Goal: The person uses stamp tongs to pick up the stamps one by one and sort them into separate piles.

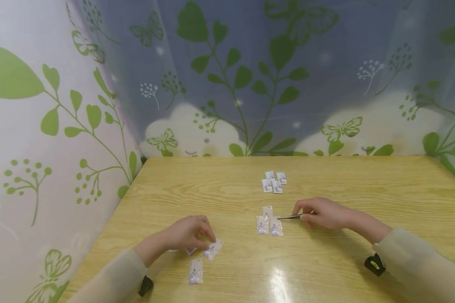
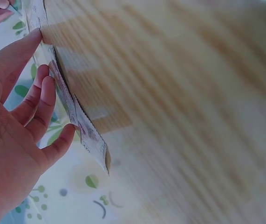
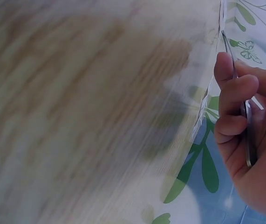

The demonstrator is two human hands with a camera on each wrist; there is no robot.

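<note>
My left hand (image 1: 189, 233) pinches the edge of a small white sachet (image 1: 213, 250) with thumb and index finger, low over the table at the left. Its other fingers (image 2: 46, 107) hang loose beside more sachets with serrated edges (image 2: 92, 137), which the hand partly covers in the head view. Another sachet (image 1: 196, 271) lies just nearer to me. My right hand (image 1: 324, 213) grips metal tweezers (image 1: 291, 217), their shank running through the curled fingers (image 3: 235, 88). The tweezer tips reach the upper edge of a printed sachet (image 1: 276, 227), the right one in a group of three.
A wood-grain table (image 1: 345, 181) carries everything. Several more sachets (image 1: 277, 187) lie in a cluster farther back, beyond the group of three. Curtains with green leaves and butterflies (image 1: 227, 84) stand along the back and left side of the table.
</note>
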